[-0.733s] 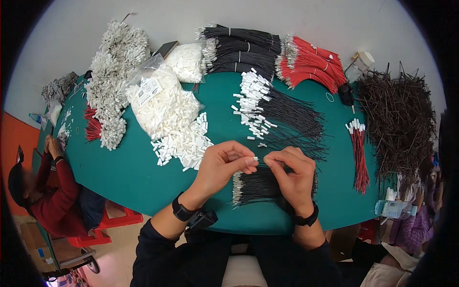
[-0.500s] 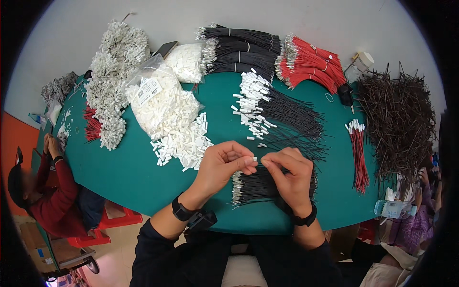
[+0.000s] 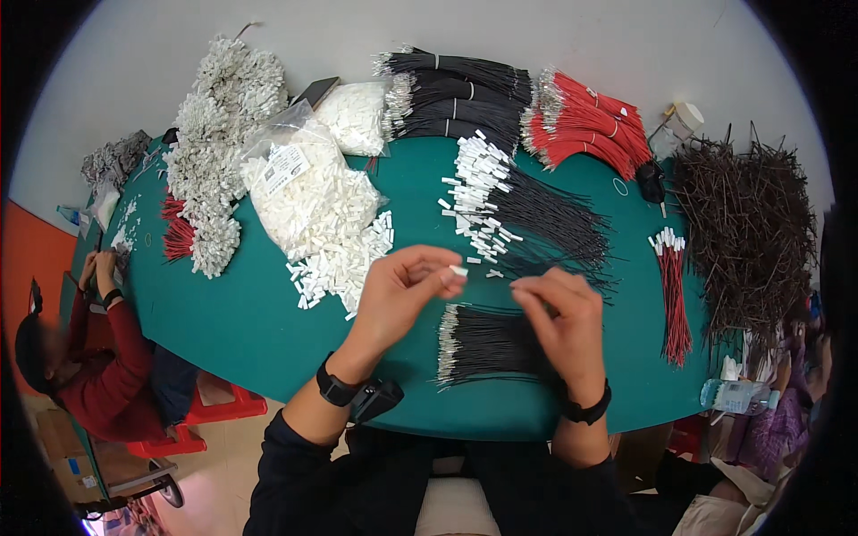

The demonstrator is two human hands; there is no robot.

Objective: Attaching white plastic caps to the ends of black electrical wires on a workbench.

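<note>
My left hand (image 3: pixel 393 299) pinches a small white plastic connector housing (image 3: pixel 458 271) between thumb and fingertips. To its right, my right hand (image 3: pixel 572 317) has thumb and fingers closed in a pinch; what they hold, if anything, is too fine to make out. Under my right hand lies a bundle of black wires with bare metal terminals (image 3: pixel 487 347), ends to the left. Beyond my hands, a pile of black wires fitted with white housings (image 3: pixel 554 214) spreads out. Loose white housings (image 3: pixel 344 277) spill from a clear plastic bag (image 3: pixel 304 192) beyond my left hand.
Tied black wire bundles (image 3: pixel 474 89) and red ones (image 3: pixel 590 129) lie at the back. Right of my hands is a red-and-black wire bundle (image 3: pixel 673 295), then a dark brown heap (image 3: pixel 746 232). A white connector heap (image 3: pixel 214 152) stands left; a person (image 3: pixel 107 357) sits there.
My hands have drawn apart: the left moved slightly up and left with the white connector housing, the right moved right. The housing now shows more clearly. The view has shifted slightly.
</note>
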